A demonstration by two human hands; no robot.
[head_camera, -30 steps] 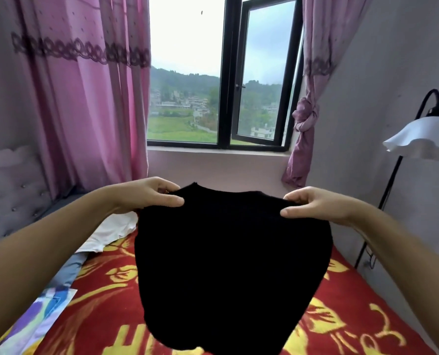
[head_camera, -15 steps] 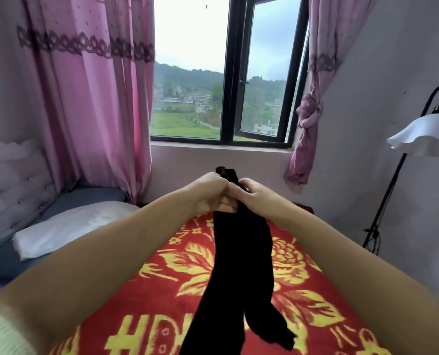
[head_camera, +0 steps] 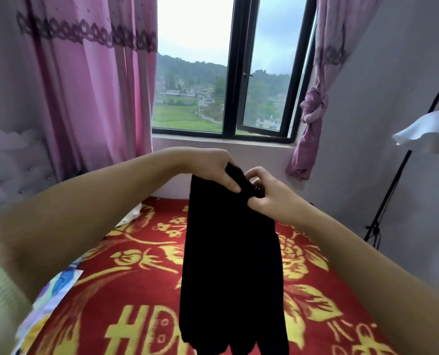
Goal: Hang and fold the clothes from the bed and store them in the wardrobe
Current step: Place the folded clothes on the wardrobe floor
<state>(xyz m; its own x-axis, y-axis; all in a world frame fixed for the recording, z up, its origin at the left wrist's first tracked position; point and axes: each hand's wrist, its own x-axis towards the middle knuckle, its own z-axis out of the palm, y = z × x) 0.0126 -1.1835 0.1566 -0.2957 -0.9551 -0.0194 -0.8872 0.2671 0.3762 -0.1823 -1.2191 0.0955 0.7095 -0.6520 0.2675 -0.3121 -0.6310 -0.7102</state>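
Observation:
A black knitted garment [head_camera: 232, 262] hangs folded in half lengthwise in front of me, above the bed. My left hand [head_camera: 213, 167] grips its top edge from the left, thumb in front of the cloth. My right hand [head_camera: 265, 196] pinches the same top edge from the right, fingers curled into the fabric. Both hands meet at the top of the garment, which drops as a long narrow panel to the bottom of the view. Under it lies the bed with its red blanket [head_camera: 126, 290] patterned in yellow flowers.
A colourful printed cloth [head_camera: 52, 293] lies at the bed's left edge, and a white pillow [head_camera: 132, 213] shows behind my left arm. A padded headboard [head_camera: 11, 170] and pink curtains [head_camera: 90, 93] stand left. A floor lamp [head_camera: 423, 139] stands right, by the grey wall. The window [head_camera: 228, 73] is ahead.
One second ago the garment was spread wide between my hands. I brought them together, folding it in half, and now it hangs as a slightly wider panel than half a second ago.

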